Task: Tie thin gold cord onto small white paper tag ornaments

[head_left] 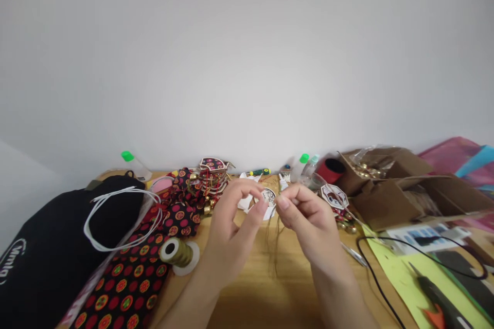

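Above the middle of the wooden table (270, 293), my right hand (309, 216) pinches thin brownish thread (276, 252) between thumb and forefinger. Several strands dangle below its fingertips. Just to the left, my left hand (235, 226) curves with thumb and forefinger a little apart, and nothing shows between them. Behind both hands lie white paper pieces (269, 197) with a dark line drawing, partly covered by the fingers. A spool of olive thread (179, 254) sits left of my left wrist.
At left are patterned black-and-red fabric (135, 280), coiled white cord (111, 247) and a black bag (57, 252). Bell ornaments (214, 177) stand behind. On the right are cardboard boxes (386, 205), a black cable (376, 282), yellow paper (409, 282) and dark-handled pliers (436, 293).
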Tool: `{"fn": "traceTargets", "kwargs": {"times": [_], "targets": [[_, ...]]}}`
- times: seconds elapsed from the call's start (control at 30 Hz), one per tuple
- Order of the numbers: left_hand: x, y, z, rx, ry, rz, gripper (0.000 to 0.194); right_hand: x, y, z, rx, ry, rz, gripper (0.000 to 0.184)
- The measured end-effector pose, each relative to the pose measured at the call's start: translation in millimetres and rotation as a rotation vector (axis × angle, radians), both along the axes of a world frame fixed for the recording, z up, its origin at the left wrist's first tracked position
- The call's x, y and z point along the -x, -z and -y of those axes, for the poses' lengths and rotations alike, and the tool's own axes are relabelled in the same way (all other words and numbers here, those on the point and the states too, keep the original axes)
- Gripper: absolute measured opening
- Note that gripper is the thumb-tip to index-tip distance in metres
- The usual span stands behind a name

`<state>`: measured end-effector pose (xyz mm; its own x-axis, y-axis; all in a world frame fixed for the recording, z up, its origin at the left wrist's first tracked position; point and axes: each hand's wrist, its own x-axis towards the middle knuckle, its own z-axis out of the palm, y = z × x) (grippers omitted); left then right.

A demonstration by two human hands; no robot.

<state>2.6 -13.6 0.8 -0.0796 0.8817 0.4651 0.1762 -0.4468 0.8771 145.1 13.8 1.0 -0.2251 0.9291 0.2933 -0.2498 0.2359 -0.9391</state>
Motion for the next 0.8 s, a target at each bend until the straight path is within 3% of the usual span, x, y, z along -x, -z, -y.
{"fn": "traceTargets", "kwargs": {"times": [0.13, 0.3, 0.57, 0.8], "targets": [[-6, 3.1, -4, 0.053, 0.054, 0.011, 0.015, 5, -1.4, 3, -0.007, -0.042, 0.023, 0.020], [-10, -1.8, -5, -0.022, 0.131, -0.014, 0.023, 5, -1.1, 7, -0.044, -0.079, 0.057, 0.016], [-14, 0.7, 0, -0.034, 0.070, 0.074, 0.027, 11, 0.3, 14, -0.073, -0.054, 0.151, 0.016], [-11, 2.0, -2, 0.042, 0.121, 0.185, 0.029, 13, -0.9, 15, -0.012, -0.069, 0.155, 0.017]]}}
